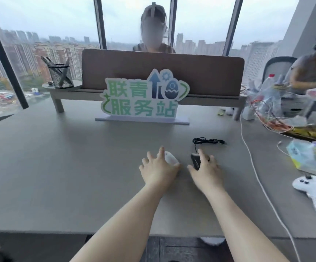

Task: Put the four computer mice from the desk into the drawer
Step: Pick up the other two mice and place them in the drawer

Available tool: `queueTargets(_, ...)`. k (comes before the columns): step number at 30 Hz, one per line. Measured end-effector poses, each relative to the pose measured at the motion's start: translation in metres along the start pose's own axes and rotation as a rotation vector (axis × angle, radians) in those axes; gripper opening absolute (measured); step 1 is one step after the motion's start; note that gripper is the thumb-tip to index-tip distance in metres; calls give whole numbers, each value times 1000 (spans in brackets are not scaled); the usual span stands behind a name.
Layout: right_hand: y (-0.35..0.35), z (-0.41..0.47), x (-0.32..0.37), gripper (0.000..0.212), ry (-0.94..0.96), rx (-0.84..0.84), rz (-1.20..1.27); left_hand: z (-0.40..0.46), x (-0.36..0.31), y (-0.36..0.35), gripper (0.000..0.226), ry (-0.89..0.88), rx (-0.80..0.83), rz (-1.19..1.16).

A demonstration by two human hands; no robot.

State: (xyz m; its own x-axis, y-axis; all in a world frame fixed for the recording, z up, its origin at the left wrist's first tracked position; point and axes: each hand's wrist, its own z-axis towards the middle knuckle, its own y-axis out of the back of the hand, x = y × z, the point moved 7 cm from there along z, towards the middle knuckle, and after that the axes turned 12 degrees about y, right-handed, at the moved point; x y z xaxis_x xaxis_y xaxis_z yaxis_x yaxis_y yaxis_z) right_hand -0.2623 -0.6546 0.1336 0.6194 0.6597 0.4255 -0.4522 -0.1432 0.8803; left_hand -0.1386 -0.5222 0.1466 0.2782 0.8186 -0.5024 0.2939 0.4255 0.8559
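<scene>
Two computer mice lie on the grey desk (58, 167) in front of me. My left hand (158, 170) rests over a white mouse (170, 157), fingers curled around its left side. My right hand (207, 170) is closed around a black wired mouse (195, 161), thumb on its left flank. Its black cable (207, 141) lies coiled on the desk just behind it. Both mice still touch the desk surface. No drawer shows in this view, and no other mice are visible.
A green-and-white sign (144, 97) stands behind the mice. A mesh pen holder (60, 75) sits back left on a shelf. Right side holds a white cable (255, 167), a white game controller (308, 188), plastic bags (312, 157). A person sits behind the divider (162, 72).
</scene>
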Motion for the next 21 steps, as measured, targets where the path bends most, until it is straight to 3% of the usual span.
queueTargets(7, 1, 1, 0, 60, 63, -79, 52, 11, -24, -13, 47, 23, -67, 66)
queueTargets(11, 11, -7, 16, 56, 133, -141, 238, 7, -8, -1, 46, -9, -58, -48)
queueTargets(17, 48, -42, 123, 56, 417, -292, 464, -18, 84, 93, 58, -10, -264, -336)
queueTargets(21, 49, -89, 225, 55, 597, -265, 706, -46, 186, 169, 55, 72, -443, -405)
